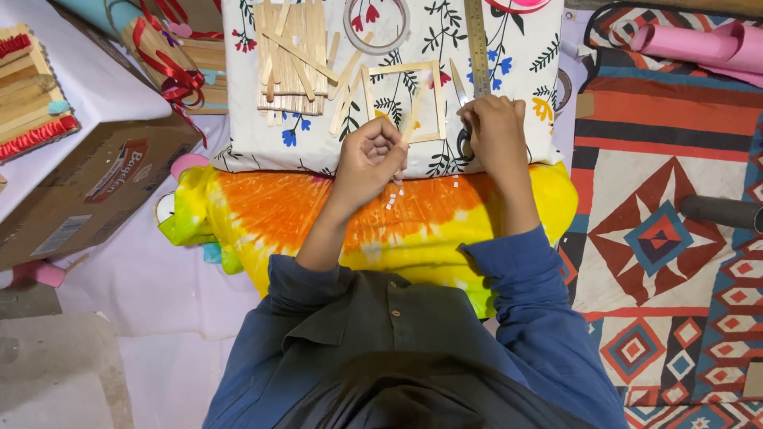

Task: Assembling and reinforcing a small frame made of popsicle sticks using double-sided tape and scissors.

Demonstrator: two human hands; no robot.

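Observation:
My left hand point(369, 157) is closed around a wooden craft stick point(412, 119) that slants up over a square frame of sticks point(405, 102) on a floral cloth-covered board point(318, 135). My right hand point(494, 131) is closed on scissors point(461, 91), whose blades point away from me and whose dark handle loop shows under my fingers. A pile of loose craft sticks point(292, 59) lies to the left of the frame. Several small white cut bits point(393, 199) rest on the orange and yellow tie-dye cushion point(278, 214) below my hands.
A metal ruler point(477, 44) lies upright right of the frame, a tape roll point(373, 24) above it. A cardboard box point(87, 183) and a stick craft with red ribbon point(171, 59) stand at left. Pink paper rolls point(699, 44) and a dark tube point(719, 210) lie on the patterned mat point(675, 262).

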